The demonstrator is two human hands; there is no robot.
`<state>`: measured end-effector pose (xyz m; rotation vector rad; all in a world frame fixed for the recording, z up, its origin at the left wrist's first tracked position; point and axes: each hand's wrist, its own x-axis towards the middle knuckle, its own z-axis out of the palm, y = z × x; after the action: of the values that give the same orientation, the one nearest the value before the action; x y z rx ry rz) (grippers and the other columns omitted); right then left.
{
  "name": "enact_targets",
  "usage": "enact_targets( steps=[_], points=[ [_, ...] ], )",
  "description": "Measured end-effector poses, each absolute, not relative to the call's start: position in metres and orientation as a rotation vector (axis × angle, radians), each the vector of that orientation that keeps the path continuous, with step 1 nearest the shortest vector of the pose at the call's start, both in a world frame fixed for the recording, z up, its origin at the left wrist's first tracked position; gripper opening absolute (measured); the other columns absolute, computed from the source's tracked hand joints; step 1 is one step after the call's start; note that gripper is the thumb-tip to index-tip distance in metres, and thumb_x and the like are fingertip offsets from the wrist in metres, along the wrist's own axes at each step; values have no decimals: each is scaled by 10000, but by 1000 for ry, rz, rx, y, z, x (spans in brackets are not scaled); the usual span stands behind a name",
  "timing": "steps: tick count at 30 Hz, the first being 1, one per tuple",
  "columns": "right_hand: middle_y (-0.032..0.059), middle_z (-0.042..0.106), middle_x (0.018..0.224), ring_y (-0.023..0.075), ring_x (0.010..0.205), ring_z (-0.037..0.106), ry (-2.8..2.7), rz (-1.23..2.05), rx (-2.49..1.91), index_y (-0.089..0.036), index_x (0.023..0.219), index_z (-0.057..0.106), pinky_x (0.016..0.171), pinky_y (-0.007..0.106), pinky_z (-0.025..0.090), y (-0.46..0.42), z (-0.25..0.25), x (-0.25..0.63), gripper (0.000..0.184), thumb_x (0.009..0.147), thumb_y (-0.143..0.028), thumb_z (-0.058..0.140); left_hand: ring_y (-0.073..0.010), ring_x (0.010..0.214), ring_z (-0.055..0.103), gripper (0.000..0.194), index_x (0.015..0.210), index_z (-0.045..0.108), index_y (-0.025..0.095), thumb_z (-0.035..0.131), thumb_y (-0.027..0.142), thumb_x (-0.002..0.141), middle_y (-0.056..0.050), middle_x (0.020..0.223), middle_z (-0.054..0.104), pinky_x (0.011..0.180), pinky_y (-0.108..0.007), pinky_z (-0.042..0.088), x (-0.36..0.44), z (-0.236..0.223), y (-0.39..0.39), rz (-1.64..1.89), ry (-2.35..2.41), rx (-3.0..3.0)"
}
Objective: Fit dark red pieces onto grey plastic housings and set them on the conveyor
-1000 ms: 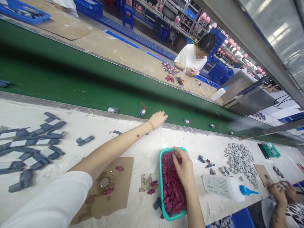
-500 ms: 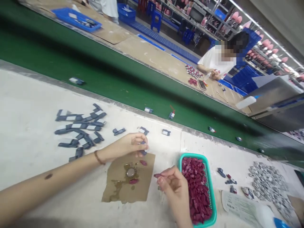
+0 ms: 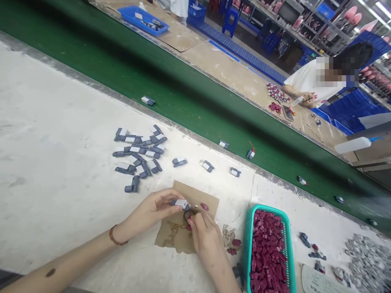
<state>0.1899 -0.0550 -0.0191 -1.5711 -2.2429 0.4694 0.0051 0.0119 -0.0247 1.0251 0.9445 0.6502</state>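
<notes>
My left hand (image 3: 159,206) is closed around a small dark blue-grey and white plastic part (image 3: 181,204), holding it over the brown cardboard sheet (image 3: 183,189). Just beside it, my right hand (image 3: 209,236) pinches a small maroon plastic piece (image 3: 190,219), mostly hidden by the fingertips. Those fingertips are at a round, cap-like dish (image 3: 186,215) on the cardboard, partly covered by the hand. Wet-looking brownish stains (image 3: 174,232) surround the dish. Another maroon piece (image 3: 204,206) lies on the cardboard behind my right hand.
A green basket (image 3: 291,248) of maroon pieces stands at the right. Several blue-grey and white parts (image 3: 139,149) lie at left. A pile of pale grey pieces (image 3: 366,256) sits far right. Beyond runs a green conveyor belt (image 3: 195,110) carrying parts; a co-worker (image 3: 314,83) works across it.
My right hand has moved left with the maroon piece, from beside the basket to the round dish. My left hand has come lower and nearer the dish with its part. The view has shifted.
</notes>
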Motion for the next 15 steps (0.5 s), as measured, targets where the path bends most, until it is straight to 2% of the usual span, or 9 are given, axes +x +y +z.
enact_targets(
  steps=[4,7,12,15],
  points=[
    [50,602,702,199,635,583,-2316,402,-1579,-204,797,529,550,275,447,-56,-22,184,310,960,-72,301,-218,884,664,147,877,612,207,662,324,805,-45,892,718,769,-300,529,8,-29,8,684,904,1060],
    [60,620,731,206,671,592,-2252,525,-1597,-204,797,535,573,285,456,-56,-22,184,287,950,-81,327,-234,949,659,183,930,627,200,668,318,797,-68,967,716,795,-306,532,8,-32,6,686,907,1080],
    [7,626,696,154,634,595,-1581,1183,-1574,-212,800,555,582,246,462,-53,-16,196,191,954,-285,470,-236,924,668,230,979,671,180,638,343,820,-86,985,724,784,-311,549,8,-36,4,682,923,1108],
    [-22,596,606,128,548,558,-1120,1334,-1457,-205,782,567,546,235,460,-51,-16,201,255,896,-433,573,-224,881,681,203,954,680,180,641,328,822,-80,964,733,739,-289,560,9,-38,1,695,908,1133]
  ],
)
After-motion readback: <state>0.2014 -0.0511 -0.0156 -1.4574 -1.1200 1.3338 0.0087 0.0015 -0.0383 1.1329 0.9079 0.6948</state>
